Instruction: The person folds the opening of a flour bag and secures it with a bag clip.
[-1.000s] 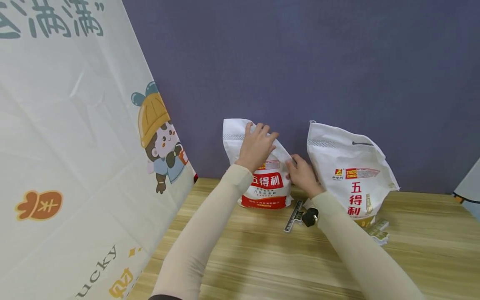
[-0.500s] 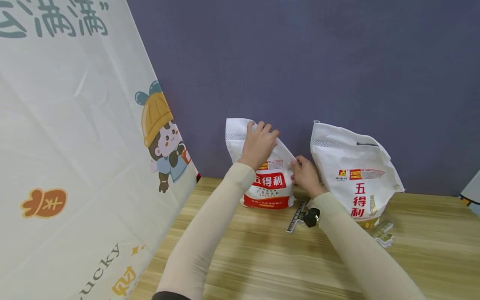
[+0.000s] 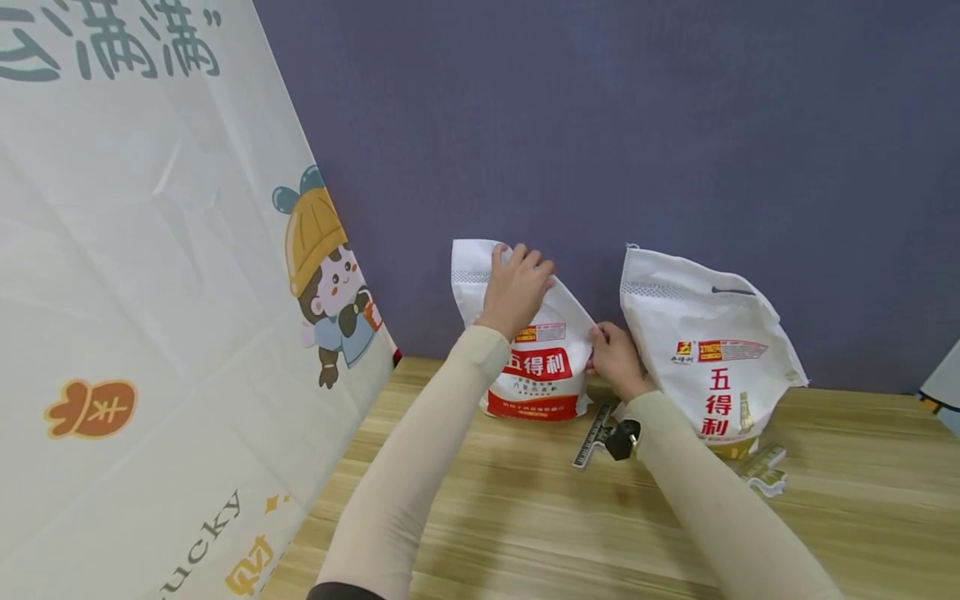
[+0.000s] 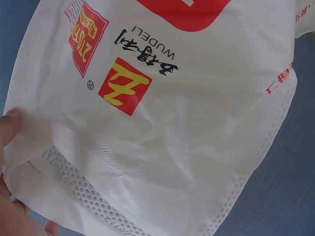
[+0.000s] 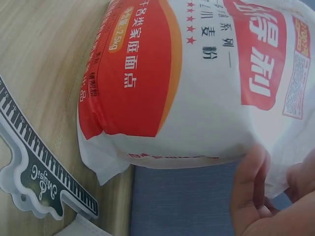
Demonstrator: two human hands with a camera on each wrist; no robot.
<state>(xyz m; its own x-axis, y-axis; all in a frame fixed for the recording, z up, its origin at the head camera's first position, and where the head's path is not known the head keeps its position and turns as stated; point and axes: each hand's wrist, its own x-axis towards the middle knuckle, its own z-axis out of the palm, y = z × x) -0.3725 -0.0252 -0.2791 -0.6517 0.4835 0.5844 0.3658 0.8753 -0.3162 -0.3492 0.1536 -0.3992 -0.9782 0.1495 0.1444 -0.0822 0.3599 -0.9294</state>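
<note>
A white flour bag [image 3: 534,387] with red print stands upright on the wooden table against the dark blue backdrop. My left hand [image 3: 517,292] grips its slanted top edge, fingers bent over the far side. In the left wrist view, the fingers [image 4: 9,129] hold the folded top of the bag beside a dotted band. My right hand [image 3: 617,358] pinches the bag's right side edge between thumb and fingers. The right wrist view shows the fingertips [image 5: 250,169] gathering a loose bit of that edge. The backs of the fingers hide part of the top.
A second, taller flour bag [image 3: 693,342] stands to the right. A clip with a piano-key pattern [image 3: 592,433] lies in front, between the bags, beneath my right wrist. Another clip [image 3: 765,471] lies by the right bag. A printed white panel [image 3: 150,292] rises on the left.
The head view has shifted a little, moving the scene slightly right in frame. My right hand draws the bag's side edge slightly outward to the right; the left hand keeps its grip.
</note>
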